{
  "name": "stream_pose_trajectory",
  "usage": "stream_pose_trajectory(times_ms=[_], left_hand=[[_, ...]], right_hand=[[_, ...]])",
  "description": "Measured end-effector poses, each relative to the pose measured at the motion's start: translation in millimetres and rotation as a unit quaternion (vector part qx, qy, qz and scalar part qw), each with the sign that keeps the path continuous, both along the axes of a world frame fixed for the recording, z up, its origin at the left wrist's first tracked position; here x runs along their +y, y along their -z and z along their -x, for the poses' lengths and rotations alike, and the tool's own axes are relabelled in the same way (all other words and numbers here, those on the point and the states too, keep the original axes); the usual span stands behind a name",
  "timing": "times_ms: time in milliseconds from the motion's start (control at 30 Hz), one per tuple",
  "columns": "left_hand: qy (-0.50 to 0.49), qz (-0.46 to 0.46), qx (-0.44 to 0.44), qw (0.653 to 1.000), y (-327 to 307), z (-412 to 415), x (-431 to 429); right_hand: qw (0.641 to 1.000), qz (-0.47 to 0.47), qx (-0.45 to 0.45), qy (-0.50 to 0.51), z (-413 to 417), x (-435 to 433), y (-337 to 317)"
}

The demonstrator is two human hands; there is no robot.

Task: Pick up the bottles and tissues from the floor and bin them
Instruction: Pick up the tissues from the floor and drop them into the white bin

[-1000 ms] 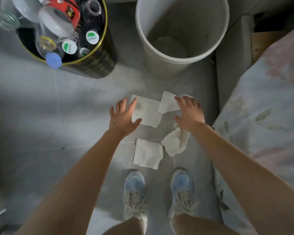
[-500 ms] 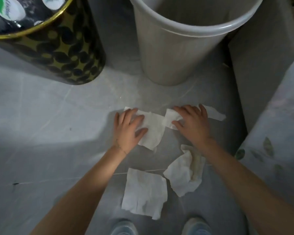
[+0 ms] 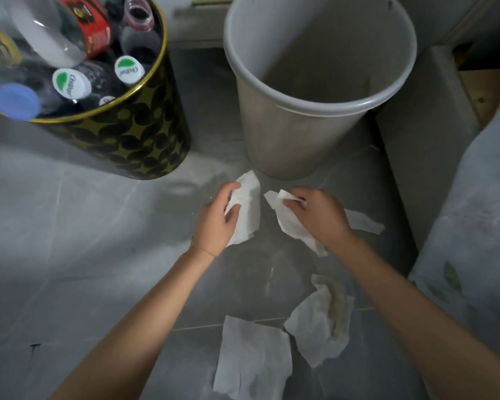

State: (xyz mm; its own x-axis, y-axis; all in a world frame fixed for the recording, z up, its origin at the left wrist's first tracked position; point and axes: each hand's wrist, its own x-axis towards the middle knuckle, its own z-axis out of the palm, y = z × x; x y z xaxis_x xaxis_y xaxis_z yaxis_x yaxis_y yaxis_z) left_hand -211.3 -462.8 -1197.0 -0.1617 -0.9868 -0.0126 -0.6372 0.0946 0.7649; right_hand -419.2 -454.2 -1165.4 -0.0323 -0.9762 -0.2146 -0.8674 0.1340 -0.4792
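Observation:
My left hand [image 3: 215,219] grips a white tissue [image 3: 247,210], lifted just in front of the grey bin [image 3: 298,140]. My right hand [image 3: 319,216] grips a second white tissue [image 3: 289,223] beside it. A third tissue [image 3: 362,223] lies on the floor, partly hidden behind my right hand. Two more tissues lie nearer me: a flat one [image 3: 253,360] and a crumpled, stained one [image 3: 321,321]. The black-and-gold bin [image 3: 127,140] at the upper left holds several plastic bottles [image 3: 70,82].
The grey tiled floor [image 3: 70,241] is open to the left. A grey block [image 3: 422,168] and a pale floral-covered bed or sofa [image 3: 474,241] close off the right side. The grey bin stands against that block.
Both hands were pressed flat on tissues on the floor; now each has closed on a tissue and raised it. The view has pulled back, showing both bins' openings again.

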Motion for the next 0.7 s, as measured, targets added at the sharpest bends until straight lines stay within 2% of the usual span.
stream_pose_trajectory(times_ms=[167, 300, 433, 500, 600, 667, 700], left_hand=[[-0.045, -0.035, 0.126, 0.990, -25, -2, -18], [-0.018, -0.098, 0.120, 0.988, -49, -3, -34], [-0.030, -0.096, 0.136, 0.986, -113, -14, -45], [-0.032, -0.080, 0.149, 0.985, -154, -20, -49], [-0.061, -0.040, 0.177, 0.981, -209, -14, -61], [-0.086, -0.020, 0.192, 0.977, -236, 2, -78], [-0.091, -0.023, 0.197, 0.976, -246, 13, -87]], right_hand=[[0.997, 0.006, -0.079, -0.011, -1, -19, -23], [0.988, 0.006, -0.139, -0.069, -4, -26, -65], [0.978, -0.033, -0.194, -0.069, 2, -27, -124], [0.972, 0.004, -0.233, -0.030, 7, -26, -159], [0.935, 0.117, -0.309, 0.131, 12, -36, -202], [0.910, 0.143, -0.320, 0.220, 17, -57, -215], [0.909, 0.141, -0.306, 0.244, 21, -70, -216]])
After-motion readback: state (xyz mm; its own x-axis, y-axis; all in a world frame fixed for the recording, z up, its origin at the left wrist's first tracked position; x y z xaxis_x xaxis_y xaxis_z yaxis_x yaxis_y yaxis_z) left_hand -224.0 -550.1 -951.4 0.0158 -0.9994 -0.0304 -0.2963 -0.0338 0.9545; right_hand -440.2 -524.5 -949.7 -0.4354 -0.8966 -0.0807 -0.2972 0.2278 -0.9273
